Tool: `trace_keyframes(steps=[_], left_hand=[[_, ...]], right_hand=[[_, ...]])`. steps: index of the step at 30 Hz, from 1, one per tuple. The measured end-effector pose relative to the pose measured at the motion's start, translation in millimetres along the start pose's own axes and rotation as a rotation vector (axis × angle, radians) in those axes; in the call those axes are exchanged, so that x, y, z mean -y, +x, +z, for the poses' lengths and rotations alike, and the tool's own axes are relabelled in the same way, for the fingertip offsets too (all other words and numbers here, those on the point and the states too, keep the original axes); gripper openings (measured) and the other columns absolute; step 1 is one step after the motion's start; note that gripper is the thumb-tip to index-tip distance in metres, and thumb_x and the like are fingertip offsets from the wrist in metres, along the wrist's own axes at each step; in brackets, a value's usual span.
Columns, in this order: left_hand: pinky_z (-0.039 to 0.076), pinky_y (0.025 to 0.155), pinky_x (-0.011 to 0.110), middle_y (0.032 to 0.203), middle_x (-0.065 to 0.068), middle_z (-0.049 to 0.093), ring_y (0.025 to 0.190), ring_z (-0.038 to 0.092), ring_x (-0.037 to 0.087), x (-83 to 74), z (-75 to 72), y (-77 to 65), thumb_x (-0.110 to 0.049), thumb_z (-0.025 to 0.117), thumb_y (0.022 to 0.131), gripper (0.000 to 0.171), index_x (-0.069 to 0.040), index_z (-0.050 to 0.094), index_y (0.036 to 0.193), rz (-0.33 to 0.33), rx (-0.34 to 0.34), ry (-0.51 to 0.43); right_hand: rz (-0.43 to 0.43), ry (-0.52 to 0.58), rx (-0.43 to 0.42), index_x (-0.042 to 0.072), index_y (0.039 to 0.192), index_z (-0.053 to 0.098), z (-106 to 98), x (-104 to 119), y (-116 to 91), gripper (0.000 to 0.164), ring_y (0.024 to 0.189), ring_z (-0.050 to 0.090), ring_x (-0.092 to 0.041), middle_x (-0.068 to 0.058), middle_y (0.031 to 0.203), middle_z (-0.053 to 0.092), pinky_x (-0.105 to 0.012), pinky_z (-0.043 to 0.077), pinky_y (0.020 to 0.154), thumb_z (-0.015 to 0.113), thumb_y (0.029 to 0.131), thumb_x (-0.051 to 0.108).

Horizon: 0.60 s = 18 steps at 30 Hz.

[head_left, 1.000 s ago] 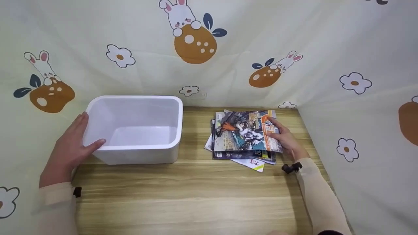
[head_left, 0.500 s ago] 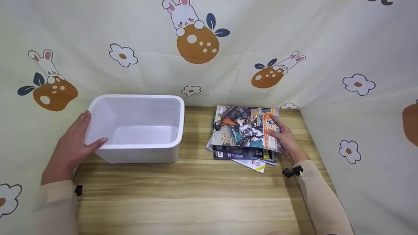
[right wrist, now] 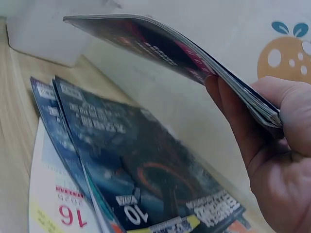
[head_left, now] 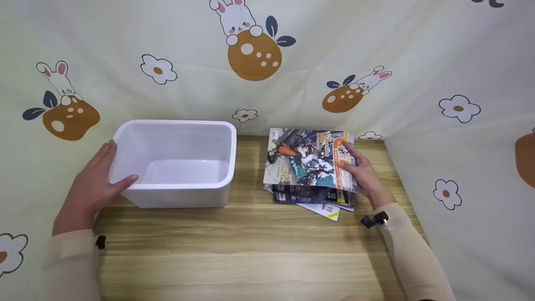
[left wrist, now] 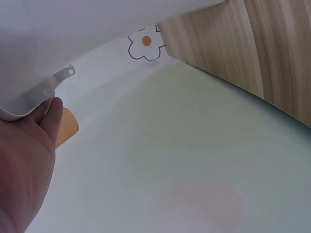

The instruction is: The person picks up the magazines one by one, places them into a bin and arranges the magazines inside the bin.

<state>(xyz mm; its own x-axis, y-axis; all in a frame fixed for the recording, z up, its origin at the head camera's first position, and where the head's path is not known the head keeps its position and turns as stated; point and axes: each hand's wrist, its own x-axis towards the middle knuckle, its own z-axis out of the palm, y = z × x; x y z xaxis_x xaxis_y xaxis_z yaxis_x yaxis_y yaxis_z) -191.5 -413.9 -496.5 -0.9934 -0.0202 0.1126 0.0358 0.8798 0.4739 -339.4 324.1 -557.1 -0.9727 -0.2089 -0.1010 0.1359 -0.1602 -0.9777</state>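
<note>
My right hand (head_left: pixel 364 177) pinches a magazine (head_left: pixel 309 161) by its right edge, thumb on top and fingers underneath. In the right wrist view the magazine (right wrist: pixel 146 41) is raised over a pile, bending slightly. Beneath it lie dark magazines (right wrist: pixel 131 150), one marked 10, and a white one (right wrist: pixel 63 199) marked 16. On the left, my left hand (head_left: pixel 90 184) holds a white plastic bin (head_left: pixel 179 197) at its near left corner, the thumb across the front rim. The left wrist view has the fingers (left wrist: pixel 51 121) tucked under the bin's rim. Nothing lies inside the bin.
Both stand on a wood-grain table (head_left: pixel 234 255). A cloth printed with rabbits and flowers (head_left: pixel 200 96) hangs close behind and along both sides. Table surface separates the bin from the magazine pile.
The right hand has lifted the top magazine off the pile and shifted it slightly back and to the left, uncovering more of the dark one below. The left hand stays on the bin.
</note>
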Motion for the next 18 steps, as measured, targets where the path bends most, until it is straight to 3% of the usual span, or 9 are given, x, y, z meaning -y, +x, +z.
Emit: trace_keyframes(steps=[7, 18], left_hand=[[0.015, 0.121, 0.087, 0.186, 0.014, 0.0, 0.17, 0.005, 0.046, -0.5, -1.2, 0.4, -0.072, 0.068, 0.097, 0.12, -0.016, 0.0, 0.179, -0.007, 0.011, 0.0], [0.015, 0.122, 0.086, 0.185, 0.016, 0.001, 0.169, 0.005, 0.047, 0.2, -2.1, -1.1, -0.07, 0.069, 0.097, 0.121, -0.013, 0.0, 0.178, 0.022, 0.014, 0.007]], right_hand=[[-0.029, -0.04, -0.005, 0.031, 0.174, 0.04, 16.1, 17.2, -5.5, 0.084, 0.104, 0.076, -0.023, -0.014, 0.142, 0.061, -0.035, 0.069, 0.083, 0.076, 0.103, 0.002], [-0.058, -0.001, 0.045, 0.034, 0.172, 0.044, 37.4, 41.0, -11.2, 0.081, 0.11, 0.076, -0.024, -0.014, 0.152, 0.056, -0.037, 0.069, 0.084, 0.075, 0.105, 0.002]])
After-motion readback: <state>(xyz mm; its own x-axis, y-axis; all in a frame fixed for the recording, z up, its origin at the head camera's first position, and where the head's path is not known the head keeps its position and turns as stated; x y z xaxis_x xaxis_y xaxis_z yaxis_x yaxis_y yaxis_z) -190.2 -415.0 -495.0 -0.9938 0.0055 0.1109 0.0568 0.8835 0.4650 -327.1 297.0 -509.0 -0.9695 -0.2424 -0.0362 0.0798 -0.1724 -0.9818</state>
